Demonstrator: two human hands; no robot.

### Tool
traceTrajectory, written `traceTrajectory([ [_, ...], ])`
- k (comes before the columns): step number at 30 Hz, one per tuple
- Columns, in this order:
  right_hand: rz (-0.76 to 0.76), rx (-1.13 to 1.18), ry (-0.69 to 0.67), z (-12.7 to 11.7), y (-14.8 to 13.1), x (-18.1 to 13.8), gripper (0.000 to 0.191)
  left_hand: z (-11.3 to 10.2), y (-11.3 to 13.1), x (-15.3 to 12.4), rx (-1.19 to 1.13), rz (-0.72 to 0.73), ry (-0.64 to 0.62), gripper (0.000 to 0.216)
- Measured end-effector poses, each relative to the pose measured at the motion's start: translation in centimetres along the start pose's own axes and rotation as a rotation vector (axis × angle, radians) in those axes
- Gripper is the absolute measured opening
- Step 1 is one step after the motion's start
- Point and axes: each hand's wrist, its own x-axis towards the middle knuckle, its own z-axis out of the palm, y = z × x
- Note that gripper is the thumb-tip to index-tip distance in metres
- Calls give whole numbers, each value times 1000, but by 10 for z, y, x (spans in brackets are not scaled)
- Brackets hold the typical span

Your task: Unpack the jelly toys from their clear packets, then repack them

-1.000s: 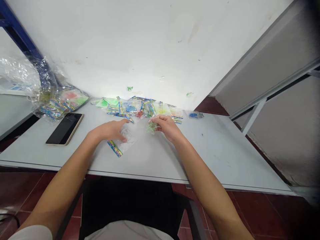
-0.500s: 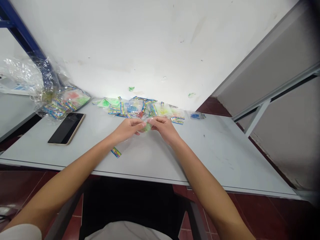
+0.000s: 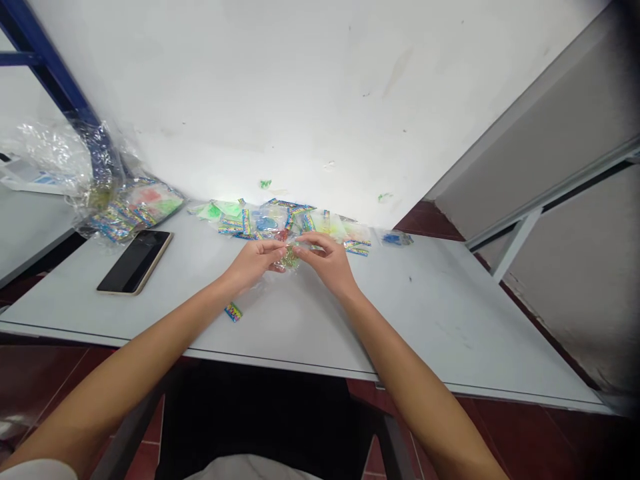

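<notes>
Above the middle of the table, my left hand and my right hand meet at a small clear plastic packet with something green in it. The left fingers are closed on its left side. My right thumb and fingers pinch its upper right edge. What the green content is, I cannot make out. Just beyond my hands lies a row of similar clear packets with green, blue, red and yellow contents and colourful printed strips. A loose printed strip lies near my left forearm.
A black-screened phone lies on the left of the white table. Behind it is a large clear bag of packets. A blue-filled packet sits at the right end. A white wall borders the back.
Both hands stay at the packet. My right fingers have opened slightly and shifted, and more of the green content shows. The whole view has moved a little.
</notes>
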Motion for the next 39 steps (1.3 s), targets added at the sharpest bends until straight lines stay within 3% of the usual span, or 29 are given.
traceTrajectory([
  [11, 42, 14, -73, 0, 5, 2, 27, 1, 0, -1, -29, -38, 16, 39],
  [19, -108, -92, -48, 3, 5, -2, 16, -4, -3, 4, 108, 12, 164, 23],
  [25, -174, -204, -12, 3, 1, -6, 13, -4, 0, 2, 89, 0, 137, 24],
  [29, -326, -303, 51, 2, 2, -6, 11, -2, 3, 0, 59, 5, 117, 23],
  [32, -397, -327, 24, 2, 2, -5, 10, -3, 4, 0, 50, -19, 139, 23],
  [39, -407, -343, -48, 3, 3, -6, 8, -5, 5, 2, 57, -56, 211, 19],
])
